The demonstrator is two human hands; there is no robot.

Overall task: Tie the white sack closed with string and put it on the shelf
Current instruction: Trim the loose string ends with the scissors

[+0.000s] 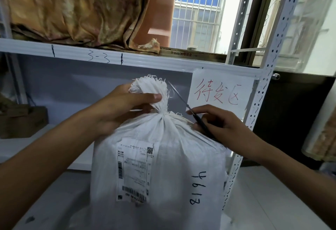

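Note:
A white woven sack (172, 157) stands upright in front of a white metal shelf (145, 62). It carries a shipping label and handwritten digits. Its frayed neck (154, 90) is gathered into a bunch and cinched at the base; the string itself is hard to make out there. My left hand (125, 106) grips the bunched neck from the left, thumb across it. My right hand (220, 122) holds dark scissors (183, 100) just right of the neck, their blades pointing up and left beside the bunch.
A paper sign (220, 91) with red writing hangs on the shelf's right post. Brown patterned fabric (72, 11) fills the upper shelf, marked "3-3". A brown box (21, 120) sits on the lower shelf board at the left. A window stands behind at the right.

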